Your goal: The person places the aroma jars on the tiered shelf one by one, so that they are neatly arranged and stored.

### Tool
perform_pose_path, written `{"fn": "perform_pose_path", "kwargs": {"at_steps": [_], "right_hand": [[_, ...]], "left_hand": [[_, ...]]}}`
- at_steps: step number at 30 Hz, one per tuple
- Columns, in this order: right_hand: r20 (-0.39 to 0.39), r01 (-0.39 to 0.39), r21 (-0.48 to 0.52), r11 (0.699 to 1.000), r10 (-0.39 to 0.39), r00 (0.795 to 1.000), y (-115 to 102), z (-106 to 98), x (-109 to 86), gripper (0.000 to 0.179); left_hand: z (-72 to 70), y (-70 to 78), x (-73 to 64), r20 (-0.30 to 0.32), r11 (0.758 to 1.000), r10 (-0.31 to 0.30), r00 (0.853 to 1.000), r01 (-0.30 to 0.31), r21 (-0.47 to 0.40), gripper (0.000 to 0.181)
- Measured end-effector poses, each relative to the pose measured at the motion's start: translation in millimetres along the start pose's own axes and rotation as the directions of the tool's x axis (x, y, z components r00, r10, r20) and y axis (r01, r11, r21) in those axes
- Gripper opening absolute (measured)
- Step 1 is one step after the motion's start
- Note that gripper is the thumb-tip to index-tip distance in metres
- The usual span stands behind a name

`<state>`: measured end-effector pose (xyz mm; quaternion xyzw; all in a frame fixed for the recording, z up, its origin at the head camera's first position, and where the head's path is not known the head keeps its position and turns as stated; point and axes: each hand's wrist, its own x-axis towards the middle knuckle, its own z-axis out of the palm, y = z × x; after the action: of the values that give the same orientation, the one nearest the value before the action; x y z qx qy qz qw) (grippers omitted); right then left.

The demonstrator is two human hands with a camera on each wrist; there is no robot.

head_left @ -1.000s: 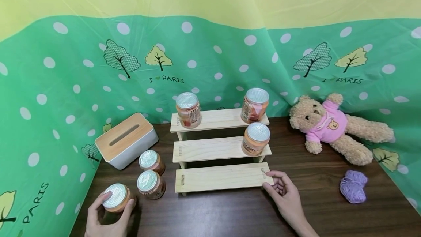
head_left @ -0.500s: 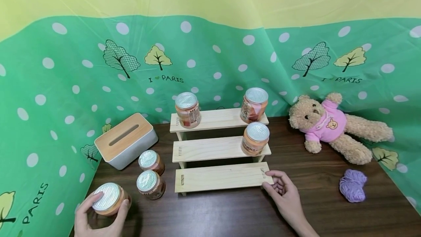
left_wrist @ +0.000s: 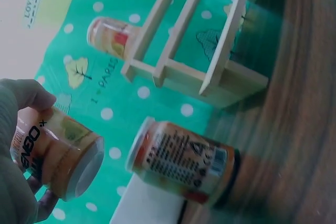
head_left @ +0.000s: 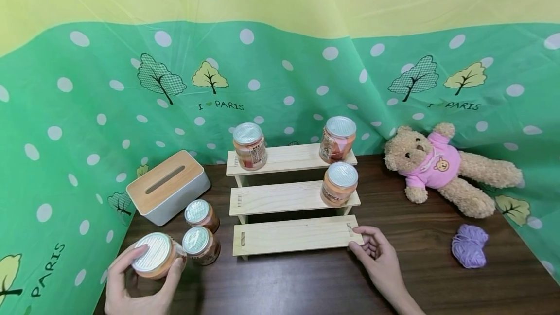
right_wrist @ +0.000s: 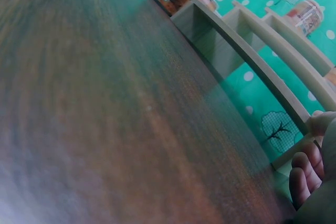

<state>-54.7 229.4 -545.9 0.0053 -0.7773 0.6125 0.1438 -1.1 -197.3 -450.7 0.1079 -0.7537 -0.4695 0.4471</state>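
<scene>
My left hand (head_left: pixel 142 281) grips a jar (head_left: pixel 152 255) with a silvery lid and orange label, thumb on one side and fingers on the other. In the left wrist view this jar (left_wrist: pixel 60 150) is held up off the table. Two similar jars, a front jar (head_left: pixel 201 245) and a rear jar (head_left: pixel 202 215), stand just right of it. My right hand (head_left: pixel 380 261) pinches the right end of the lowest step of a three-step wooden shelf (head_left: pixel 297 236). A jar (head_left: pixel 339 184) sits at the right of the middle step; on the top step are a left jar (head_left: pixel 250 146) and a right jar (head_left: pixel 338 140).
A tissue box (head_left: pixel 168 186) with a wooden lid stands behind the loose jars. Right of the shelf lie a teddy bear (head_left: pixel 437 166) in a pink top and a ball of purple yarn (head_left: pixel 469 247). Green patterned cloth (head_left: pixel 288 77) hangs behind the dark table (head_left: pixel 280 286).
My left hand first shifted left with its jar, then rose and came back right, close to the two standing jars. My right hand has stayed at the shelf end.
</scene>
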Motion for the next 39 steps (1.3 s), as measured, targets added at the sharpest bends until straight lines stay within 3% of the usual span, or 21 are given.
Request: {"fn": "perform_pose_path", "kwargs": {"at_steps": [4, 10, 22, 29, 39], "right_hand": [[-0.001, -0.001, -0.007, 1.000, 0.001, 1.000, 0, 0, -0.1, 0.036], [-0.001, -0.004, -0.012, 1.000, 0.004, 1.000, 0, -1, -0.6, 0.035], [-0.003, 0.008, -0.005, 1.000, -0.008, 1.000, -1, -1, 0.8, 0.036], [-0.003, 0.001, -0.007, 1.000, -0.001, 1.000, -1, -1, 0.6, 0.036], [0.000, -0.016, -0.013, 1.000, 0.016, 1.000, -2, 0, -0.4, 0.035]], "left_hand": [[9.9, 7.7, 3.5, 0.021, 0.997, -0.020, 1.000, 0.021, -0.073, 0.071], [24.0, 10.9, 4.9, 0.073, 0.980, 0.029, 0.997, -0.014, -0.199, 0.071], [45.4, 24.1, 2.7, 0.232, 0.974, 0.071, 0.970, -0.017, -0.225, 0.071], [57.6, 28.5, 3.0, 0.263, 0.972, 0.111, 0.958, -0.049, -0.229, 0.068], [72.8, 33.8, 4.2, 0.316, 0.964, 0.106, 0.943, -0.019, -0.265, 0.066]]}}
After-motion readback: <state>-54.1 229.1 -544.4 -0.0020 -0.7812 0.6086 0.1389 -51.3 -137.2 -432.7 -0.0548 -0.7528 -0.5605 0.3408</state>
